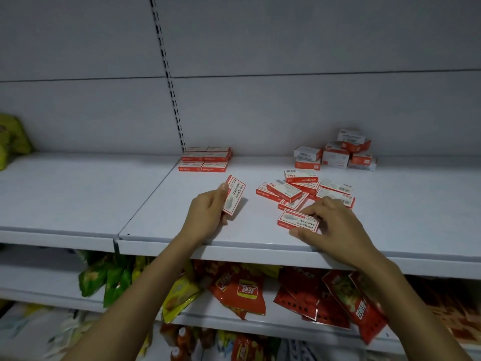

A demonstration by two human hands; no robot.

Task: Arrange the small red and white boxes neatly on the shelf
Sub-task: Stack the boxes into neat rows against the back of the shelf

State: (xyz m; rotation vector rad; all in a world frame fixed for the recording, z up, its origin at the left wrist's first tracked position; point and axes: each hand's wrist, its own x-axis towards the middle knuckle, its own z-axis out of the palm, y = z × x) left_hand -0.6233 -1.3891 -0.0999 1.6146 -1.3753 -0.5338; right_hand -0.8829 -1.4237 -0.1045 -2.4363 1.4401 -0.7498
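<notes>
My left hand [208,213] grips a small red and white box [235,196], held tilted just above the white shelf [161,204]. My right hand [330,225] pinches another box [296,221] that lies flat on the shelf, fingers on its far edge and thumb at its near edge. Behind the right hand sprawls a loose heap of several boxes [307,190]. At the back, next to the slotted upright, sits a neat block of boxes [205,158] in tidy rows. A rough pile of boxes [338,155] stands at the back right.
Yellow-green snack bags [13,142] sit at the shelf's far left. Below the shelf's front lip [234,252], lower shelves hold green and yellow packets [112,277] and red packets [312,293]. A grey back panel [260,61] closes the shelf behind.
</notes>
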